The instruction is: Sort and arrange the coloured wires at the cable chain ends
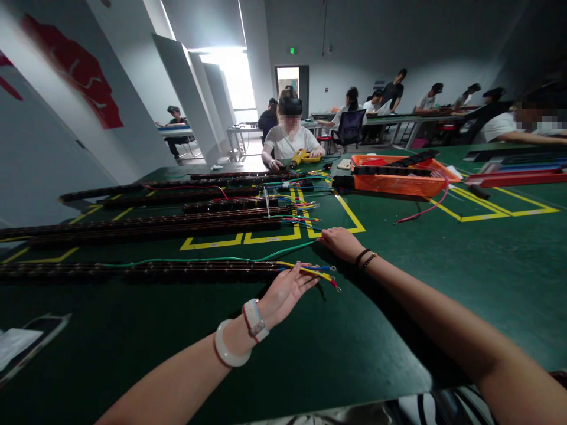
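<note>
My left hand (287,291) lies under the end of the nearest black cable chain (177,271), its fingers stretched out beneath several coloured wires with ring terminals. The yellow wire (310,271) crosses above the fingers, and a blue wire tip (326,268) shows beside it. Farther right and a little beyond, my right hand (341,244) is closed on the end of a green wire (283,251). That wire runs back leftward along the top of the chain. How the right fingertips pinch it is partly hidden.
More cable chains (146,223) lie across the green table (398,295) beyond. An orange basket (398,185) sits back right, a yellow heat gun (299,157) near a seated person opposite (290,139). A tray (33,339) is at left.
</note>
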Demonstrator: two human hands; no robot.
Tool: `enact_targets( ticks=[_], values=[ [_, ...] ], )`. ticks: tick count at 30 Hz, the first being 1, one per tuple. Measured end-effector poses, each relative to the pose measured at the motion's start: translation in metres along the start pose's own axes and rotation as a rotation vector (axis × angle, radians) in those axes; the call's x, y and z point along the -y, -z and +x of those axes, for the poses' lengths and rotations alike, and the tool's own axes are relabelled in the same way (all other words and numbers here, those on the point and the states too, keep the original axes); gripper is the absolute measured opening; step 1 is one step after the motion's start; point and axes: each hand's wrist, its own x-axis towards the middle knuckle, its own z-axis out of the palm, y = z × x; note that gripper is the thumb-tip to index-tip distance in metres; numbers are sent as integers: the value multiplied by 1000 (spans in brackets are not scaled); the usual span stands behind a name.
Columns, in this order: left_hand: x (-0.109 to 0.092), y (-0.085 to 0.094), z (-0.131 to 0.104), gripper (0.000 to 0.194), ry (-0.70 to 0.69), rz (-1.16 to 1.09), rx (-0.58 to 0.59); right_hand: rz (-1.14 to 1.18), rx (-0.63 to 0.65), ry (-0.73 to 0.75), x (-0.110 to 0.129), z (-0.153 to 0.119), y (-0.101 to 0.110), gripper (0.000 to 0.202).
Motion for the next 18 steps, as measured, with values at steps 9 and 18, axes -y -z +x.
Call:
enact_targets(
  ticks=[9,18],
  values=[
    [3,3,3,19,-10,2,25,24,-68,11,-3,-8,-8,32],
    [4,5,4,19,-15,-10,59,75,-120,41,3,-18,-4,33]
  ],
)
